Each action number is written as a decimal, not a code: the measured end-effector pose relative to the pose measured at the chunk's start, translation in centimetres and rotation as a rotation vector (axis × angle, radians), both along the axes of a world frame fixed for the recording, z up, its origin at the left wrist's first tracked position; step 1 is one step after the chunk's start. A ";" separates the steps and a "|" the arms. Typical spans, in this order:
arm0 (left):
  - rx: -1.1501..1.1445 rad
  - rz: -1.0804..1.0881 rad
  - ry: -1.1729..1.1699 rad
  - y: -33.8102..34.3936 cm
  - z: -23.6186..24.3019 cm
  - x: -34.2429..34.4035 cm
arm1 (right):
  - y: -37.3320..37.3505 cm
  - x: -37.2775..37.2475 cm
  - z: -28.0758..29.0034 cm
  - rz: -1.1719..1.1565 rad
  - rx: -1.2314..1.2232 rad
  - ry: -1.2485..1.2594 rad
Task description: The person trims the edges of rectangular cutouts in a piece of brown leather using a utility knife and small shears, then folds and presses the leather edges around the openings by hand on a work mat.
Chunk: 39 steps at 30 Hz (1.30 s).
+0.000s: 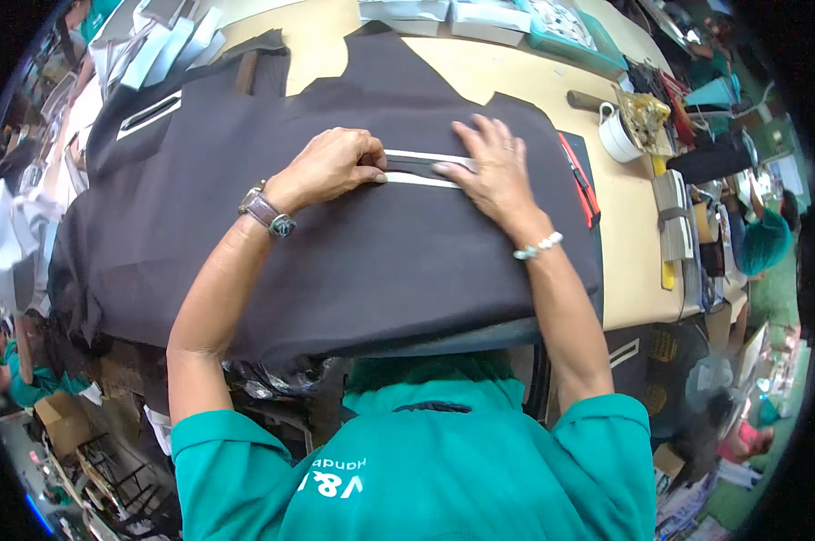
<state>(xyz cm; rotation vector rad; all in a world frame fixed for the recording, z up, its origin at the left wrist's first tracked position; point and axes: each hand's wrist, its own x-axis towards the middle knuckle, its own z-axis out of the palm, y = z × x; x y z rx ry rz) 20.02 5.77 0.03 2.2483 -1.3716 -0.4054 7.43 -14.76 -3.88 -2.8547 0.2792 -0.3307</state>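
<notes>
A large dark sheet of fabric or leather (398,243) covers much of the table. On it lies a narrow dark strip (410,166) bordered by two white bands (416,180), running left to right. At its left end, my left hand (334,164) is closed, thumb and fingers pinched together at the strip's end; the fingers cover that spot. My right hand (498,171) rests over the other end with fingers spread, its thumb lying across the strip. Another white-edged slot (151,115) shows on the dark material at the far left.
Right of the sheet lie a red cutter-like tool (581,180) and a white cup (617,135) beside a crumpled yellowish bag (642,117). White boxes (489,20) and a teal tray (574,36) stand at the back. Other people in green work at both sides.
</notes>
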 end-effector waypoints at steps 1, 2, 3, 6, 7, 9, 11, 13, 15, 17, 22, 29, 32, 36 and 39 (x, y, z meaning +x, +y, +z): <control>0.018 0.025 0.023 0.4 0.0 0.2 | -1.4 -0.7 -0.1 0.002 0.004 0.011; 0.008 0.044 0.057 0.9 -0.1 0.2 | -1.6 -1.2 0.0 -0.003 0.014 0.010; -0.002 0.064 0.091 1.2 -0.2 0.3 | -1.5 -1.4 0.1 -0.008 0.023 0.008; -0.025 0.050 0.080 1.5 -0.5 0.6 | 0.5 -0.1 -0.3 0.042 -0.002 -0.004; -0.029 0.038 0.057 1.6 -0.6 0.7 | 1.3 0.5 -0.3 0.067 -0.006 -0.004; -0.046 0.053 0.055 1.5 -0.8 0.8 | 3.3 2.2 -0.5 0.121 -0.005 -0.010; -0.047 0.107 0.040 1.6 -0.9 0.8 | 4.5 3.1 -0.6 0.155 0.004 -0.002; -0.036 0.200 0.012 2.0 -0.9 0.7 | 4.9 3.4 -0.2 0.156 0.008 0.008; -0.013 0.267 -0.038 2.2 -0.9 0.5 | 3.2 2.5 -0.4 0.111 -0.011 -0.011; 0.006 0.332 -0.062 2.7 -0.6 0.1 | 1.4 1.3 0.3 0.064 -0.007 0.047; -0.076 0.330 -0.111 3.2 -1.5 0.3 | 2.7 2.0 0.2 0.142 -0.026 0.000; -0.117 0.322 -0.183 3.1 -1.9 0.2 | 6.4 5.6 -0.6 0.267 0.014 -0.054; -0.144 0.278 -0.164 4.1 -2.0 0.3 | 5.4 5.3 -0.6 0.258 0.105 -0.039; -0.129 0.285 -0.143 4.4 -1.9 0.2 | 5.7 5.4 -0.9 0.226 0.108 -0.052; -0.103 0.290 -0.145 4.5 -1.8 0.1 | 6.3 5.4 -0.5 0.205 0.092 -0.053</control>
